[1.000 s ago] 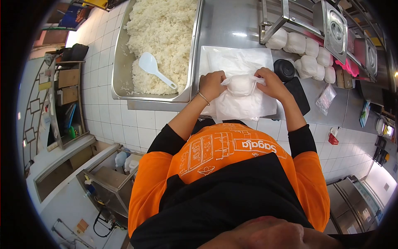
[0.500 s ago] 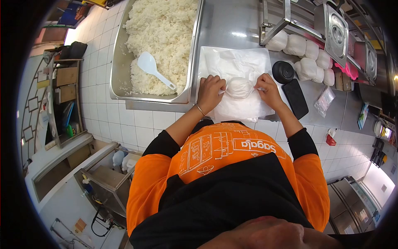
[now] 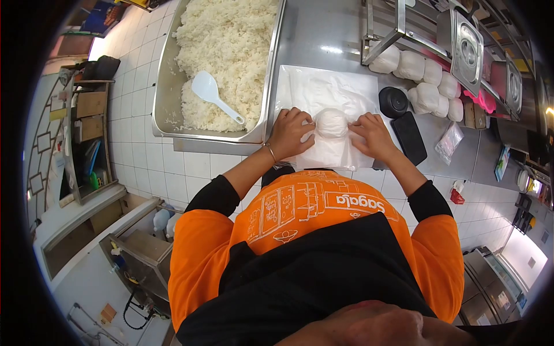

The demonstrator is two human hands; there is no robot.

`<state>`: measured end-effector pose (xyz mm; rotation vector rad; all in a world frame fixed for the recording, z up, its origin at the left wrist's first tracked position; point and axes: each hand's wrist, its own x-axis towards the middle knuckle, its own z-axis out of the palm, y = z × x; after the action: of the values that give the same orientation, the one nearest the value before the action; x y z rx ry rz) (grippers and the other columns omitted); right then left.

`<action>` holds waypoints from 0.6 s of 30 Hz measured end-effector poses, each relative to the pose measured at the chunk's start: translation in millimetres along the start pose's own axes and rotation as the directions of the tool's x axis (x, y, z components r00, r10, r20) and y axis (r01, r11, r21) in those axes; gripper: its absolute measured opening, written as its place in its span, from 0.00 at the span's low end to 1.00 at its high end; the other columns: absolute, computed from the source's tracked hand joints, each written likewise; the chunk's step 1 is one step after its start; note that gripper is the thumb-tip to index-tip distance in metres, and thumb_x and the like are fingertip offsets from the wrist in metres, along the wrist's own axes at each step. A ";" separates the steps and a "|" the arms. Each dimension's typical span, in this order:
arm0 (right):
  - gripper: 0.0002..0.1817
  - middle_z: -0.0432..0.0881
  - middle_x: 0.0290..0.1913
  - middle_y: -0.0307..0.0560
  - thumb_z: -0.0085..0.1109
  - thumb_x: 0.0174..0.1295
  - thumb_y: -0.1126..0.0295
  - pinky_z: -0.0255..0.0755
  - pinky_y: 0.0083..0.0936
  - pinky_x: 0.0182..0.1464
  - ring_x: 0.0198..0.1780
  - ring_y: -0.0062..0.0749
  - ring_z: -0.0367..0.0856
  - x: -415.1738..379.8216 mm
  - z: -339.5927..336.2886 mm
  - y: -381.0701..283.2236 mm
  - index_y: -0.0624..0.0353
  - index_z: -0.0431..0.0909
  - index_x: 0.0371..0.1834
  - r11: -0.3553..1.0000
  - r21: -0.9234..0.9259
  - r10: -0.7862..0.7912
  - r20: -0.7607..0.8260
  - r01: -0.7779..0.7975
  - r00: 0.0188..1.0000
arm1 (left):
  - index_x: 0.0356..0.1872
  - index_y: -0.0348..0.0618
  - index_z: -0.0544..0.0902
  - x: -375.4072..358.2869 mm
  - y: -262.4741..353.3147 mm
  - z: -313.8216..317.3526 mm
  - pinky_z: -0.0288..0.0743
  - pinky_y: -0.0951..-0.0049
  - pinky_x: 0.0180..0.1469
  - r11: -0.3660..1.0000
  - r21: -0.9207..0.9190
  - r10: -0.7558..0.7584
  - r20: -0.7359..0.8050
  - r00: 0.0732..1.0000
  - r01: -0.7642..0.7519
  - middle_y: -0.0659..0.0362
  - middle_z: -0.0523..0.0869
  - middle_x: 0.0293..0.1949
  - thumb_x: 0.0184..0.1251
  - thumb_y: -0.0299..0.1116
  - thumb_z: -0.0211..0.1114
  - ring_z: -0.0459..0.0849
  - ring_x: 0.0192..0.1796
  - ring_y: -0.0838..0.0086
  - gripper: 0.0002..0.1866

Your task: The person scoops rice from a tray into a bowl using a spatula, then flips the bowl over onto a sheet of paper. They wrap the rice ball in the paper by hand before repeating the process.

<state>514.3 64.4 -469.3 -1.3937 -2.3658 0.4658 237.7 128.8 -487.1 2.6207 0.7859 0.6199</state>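
Note:
A rounded white wrapped bundle (image 3: 332, 123) sits on white paper sheets (image 3: 363, 86) over the steel counter. To its left is my left hand (image 3: 291, 134), fingers bent, thumb apart from the index finger, tips on the paper beside the bundle. My right hand (image 3: 372, 136) is on the other side, its fingers bent and its thumb spread from them, touching the paper near the bundle. What is inside the wrapping is hidden.
A large steel tray (image 3: 159, 109) of rice with a white paddle (image 3: 206, 87) stands at left. Right of the paper are a black round object (image 3: 393, 101), a black phone-like slab (image 3: 409, 138), several wrapped bundles (image 3: 411, 65), a metal rack (image 3: 400, 20) and a plastic packet (image 3: 449, 143).
Both hands have loosened from a pinch at the paper's folds, with thumbs now apart from the index fingers. The wrapping looks tighter and smaller around the bundle.

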 end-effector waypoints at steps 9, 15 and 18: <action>0.11 0.78 0.29 0.50 0.67 0.53 0.67 0.70 0.37 0.41 0.38 0.44 0.79 15.7 21.4 -4.0 0.64 0.82 0.35 0.893 0.151 0.437 -0.072 -0.424 0.896 | 0.31 0.49 0.85 10.7 15.7 -0.7 0.64 0.66 0.48 0.916 0.065 -0.401 0.061 0.914 0.397 0.63 0.83 0.34 0.54 0.40 0.73 0.77 0.42 0.68 0.09; 0.18 0.83 0.32 0.54 0.67 0.56 0.56 0.72 0.43 0.42 0.36 0.51 0.84 33.5 3.6 -26.3 0.62 0.79 0.33 0.652 -0.199 0.757 0.120 -0.732 0.642 | 0.31 0.45 0.83 21.0 23.7 7.1 0.66 0.62 0.50 0.815 0.322 -0.548 0.164 0.820 0.481 0.58 0.83 0.32 0.54 0.43 0.72 0.79 0.43 0.63 0.13; 0.18 0.84 0.31 0.53 0.68 0.54 0.56 0.73 0.42 0.41 0.37 0.50 0.84 35.7 10.6 -24.3 0.61 0.78 0.29 0.611 -0.213 0.791 0.121 -0.763 0.600 | 0.29 0.44 0.83 27.9 36.7 -0.1 0.67 0.61 0.50 0.824 0.309 -0.527 0.112 0.842 0.474 0.57 0.82 0.30 0.55 0.42 0.71 0.80 0.45 0.62 0.12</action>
<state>474.7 83.6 -462.9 -2.5637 -1.7984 0.6936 274.6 115.9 -462.6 2.4751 1.5167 0.1061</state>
